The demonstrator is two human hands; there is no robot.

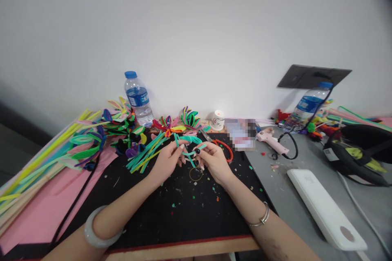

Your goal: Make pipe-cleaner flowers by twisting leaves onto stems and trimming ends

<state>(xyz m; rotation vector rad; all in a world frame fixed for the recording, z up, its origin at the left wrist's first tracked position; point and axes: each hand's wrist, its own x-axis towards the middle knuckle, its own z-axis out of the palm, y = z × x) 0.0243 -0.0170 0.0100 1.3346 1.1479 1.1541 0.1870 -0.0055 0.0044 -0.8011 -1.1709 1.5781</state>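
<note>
The teal pipe cleaner (pixel 190 146) is being pinched by both hands, left hand (pixel 168 159) and right hand (pixel 214 160), at frame centre over the black mat (pixel 171 212). Scissors (pixel 222 147) are lying just behind, pipe cleaner bundles (pixel 145 153) crowding left; bare mat is lying open toward the table edge (pixel 183 248) below.

Pixelated patch (pixel 241 133) beside the cup, pipe-cleaner bundle (pixel 27 179) cut off at left edge.

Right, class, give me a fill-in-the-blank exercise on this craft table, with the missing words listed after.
1. Both hands bend a ____ pipe cleaner.
2. The scissors have ____ handles.
3. The glue gun is ____.
4. The left wrist wears a pale ____.

Missing words: teal; red; pink; bangle
</note>
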